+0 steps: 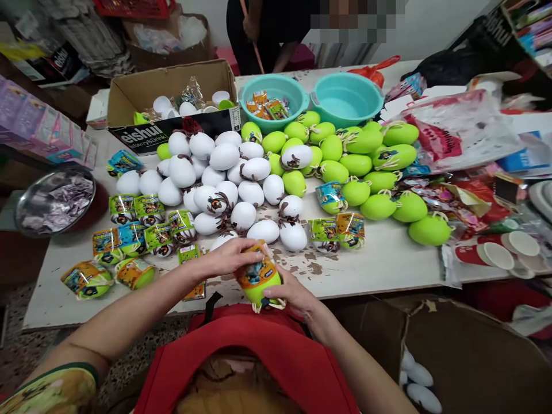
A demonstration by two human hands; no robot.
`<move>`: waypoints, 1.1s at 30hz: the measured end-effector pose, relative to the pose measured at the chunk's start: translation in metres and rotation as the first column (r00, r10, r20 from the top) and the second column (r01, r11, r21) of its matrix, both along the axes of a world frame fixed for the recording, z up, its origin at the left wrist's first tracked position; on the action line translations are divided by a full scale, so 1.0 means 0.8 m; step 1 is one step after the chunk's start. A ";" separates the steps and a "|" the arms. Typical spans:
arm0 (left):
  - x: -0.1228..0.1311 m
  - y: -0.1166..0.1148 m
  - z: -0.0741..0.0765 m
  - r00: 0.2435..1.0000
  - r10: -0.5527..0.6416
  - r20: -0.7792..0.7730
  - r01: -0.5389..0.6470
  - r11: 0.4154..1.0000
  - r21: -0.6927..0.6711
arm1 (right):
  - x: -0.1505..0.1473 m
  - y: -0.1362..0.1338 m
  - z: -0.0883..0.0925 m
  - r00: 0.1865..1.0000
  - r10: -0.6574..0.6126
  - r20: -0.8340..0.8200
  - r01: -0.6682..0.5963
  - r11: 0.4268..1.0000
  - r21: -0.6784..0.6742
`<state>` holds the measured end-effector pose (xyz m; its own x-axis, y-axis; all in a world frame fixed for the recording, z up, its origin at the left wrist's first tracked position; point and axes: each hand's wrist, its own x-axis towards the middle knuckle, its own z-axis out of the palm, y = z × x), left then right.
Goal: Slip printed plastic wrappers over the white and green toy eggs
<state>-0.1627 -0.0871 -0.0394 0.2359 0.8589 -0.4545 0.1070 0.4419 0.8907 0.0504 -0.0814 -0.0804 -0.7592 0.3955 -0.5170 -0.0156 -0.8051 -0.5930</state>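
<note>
The right hand (295,292) is closed round the side of a green egg (264,294), with its thumb laid on the front. The left hand (235,257) is partly closed, and its fingers pinch the top of the orange wrapper (255,273) on that egg. The egg is tilted, held up by both hands at the near edge of the worktop (379,276), just in front of the red apron (250,339).

Past the hands is a big bunch of white eggs (224,156), with a bunch of plain green eggs (357,165) to their right. Some wrapped eggs (135,273) sit on the left, near the left arm. Behind the bunches are a box (207,125) and two blue-green bowls (347,104). At the back, a person (276,26) holds a stick (257,54).
</note>
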 end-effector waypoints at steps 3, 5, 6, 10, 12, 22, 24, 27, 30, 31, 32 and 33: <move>-0.015 -0.037 -0.007 0.933 0.338 -0.122 -0.321 0.937 0.138 | -0.010 -0.029 0.002 0.990 -0.139 -0.003 0.139 0.990 -0.012; -0.018 -0.065 -0.016 0.956 0.293 -0.001 -0.293 0.955 -0.057 | -0.014 -0.046 0.004 0.986 -0.165 -0.011 0.165 0.986 -0.017; -0.018 -0.078 -0.020 0.965 0.236 0.113 -0.216 0.963 -0.163 | -0.016 -0.052 0.005 0.988 -0.157 -0.016 0.156 0.987 -0.021; -0.009 -0.102 -0.024 0.917 0.158 0.366 -0.075 0.970 -0.230 | -0.022 -0.059 0.012 0.983 -0.175 -0.049 0.174 0.985 -0.016; -0.007 -0.102 -0.021 0.919 0.122 0.375 -0.057 0.982 -0.179 | -0.023 -0.056 0.016 0.984 -0.177 -0.033 0.178 0.984 0.015; 0.000 -0.128 -0.048 0.968 0.038 0.249 0.007 0.985 -0.175 | 0.000 -0.070 0.004 0.981 -0.081 0.175 0.055 0.988 0.145; 0.001 -0.122 -0.047 0.971 0.041 0.237 0.004 0.982 -0.187 | -0.001 -0.067 0.002 0.980 -0.147 0.136 0.130 0.983 0.129; 0.002 -0.107 -0.039 0.959 0.057 0.277 -0.014 0.988 -0.156 | -0.008 -0.058 0.006 0.973 -0.213 0.091 0.199 0.969 0.150; 0.007 -0.097 -0.030 0.925 0.042 0.378 0.003 0.993 -0.120 | -0.008 -0.049 0.011 0.979 -0.139 0.146 0.116 0.981 0.155; 0.009 -0.095 -0.028 0.917 0.045 0.396 0.007 0.992 -0.129 | -0.006 -0.047 0.012 0.978 -0.121 0.172 0.095 0.984 0.151; 0.011 -0.094 -0.027 0.914 0.046 0.403 0.014 0.989 -0.145 | -0.003 -0.046 0.013 0.975 -0.108 0.195 0.080 0.985 0.150; 0.012 -0.094 -0.027 0.914 0.044 0.404 0.025 0.986 -0.163 | 0.000 -0.044 0.013 0.972 -0.098 0.212 0.067 0.987 0.148</move>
<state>-0.1530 -0.1622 -0.0607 0.4212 0.7850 -0.4542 -0.2520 0.5824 0.7729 0.0507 -0.1167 -0.0699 -0.5962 0.5317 -0.6016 0.0633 -0.7158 -0.6954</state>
